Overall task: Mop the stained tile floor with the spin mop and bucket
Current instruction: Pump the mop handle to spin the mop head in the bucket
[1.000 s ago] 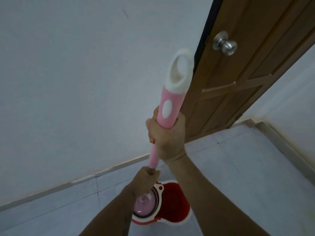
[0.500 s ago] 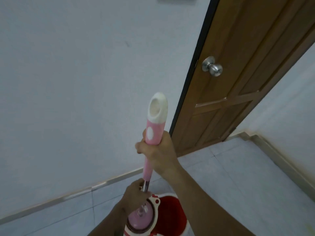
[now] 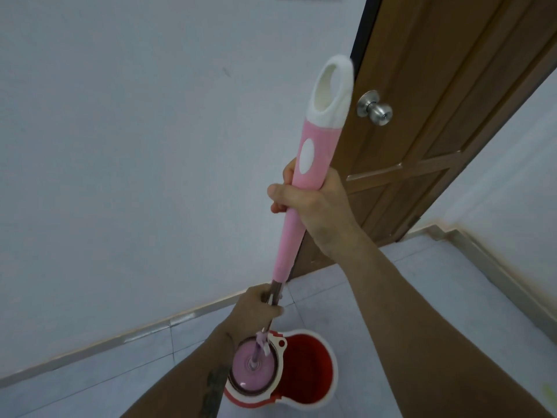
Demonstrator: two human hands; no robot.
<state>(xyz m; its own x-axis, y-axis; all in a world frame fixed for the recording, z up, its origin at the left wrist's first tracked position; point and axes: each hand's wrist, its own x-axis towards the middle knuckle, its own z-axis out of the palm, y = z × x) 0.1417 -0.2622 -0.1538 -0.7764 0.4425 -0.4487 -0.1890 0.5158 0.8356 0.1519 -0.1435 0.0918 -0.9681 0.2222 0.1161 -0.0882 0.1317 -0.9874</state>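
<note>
We hold the spin mop (image 3: 304,191) almost upright with both hands. Our right hand (image 3: 313,206) is closed around the pink grip, below its white loop end. Our left hand (image 3: 256,312) is closed around the metal pole lower down. The pink mop head (image 3: 253,365) sits in the spinner basket of the red and white bucket (image 3: 310,372). The bucket stands on the tile floor (image 3: 422,297), near the wall edge, not far from the wooden door (image 3: 437,131).
</note>
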